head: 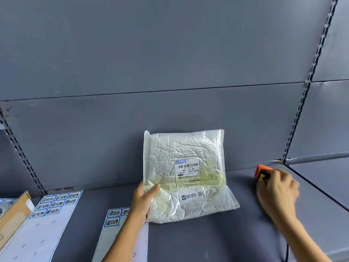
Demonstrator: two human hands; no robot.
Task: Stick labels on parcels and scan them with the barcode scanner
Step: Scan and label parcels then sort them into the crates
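Note:
A white padded parcel (186, 167) leans against the grey back panel, its lower part bent forward on the shelf. A shipping label with a barcode (188, 175) faces me on its front. My left hand (144, 198) grips the parcel's lower left edge, thumb on the front. At the right, my right hand (276, 188) is curled round an orange and black barcode scanner (261, 173) that sits on the shelf; its cable runs down near my forearm. Two sheets of blue-bordered stickers lie on the shelf: one (56, 205) at the left, another (115, 217) partly under my left forearm.
A brown cardboard box (13, 214) lies at the far left edge, overlapping the left sticker sheet. The grey shelf surface (207, 233) continues in front of the parcel. Slotted upright rails (306, 91) run up the back panel at both sides.

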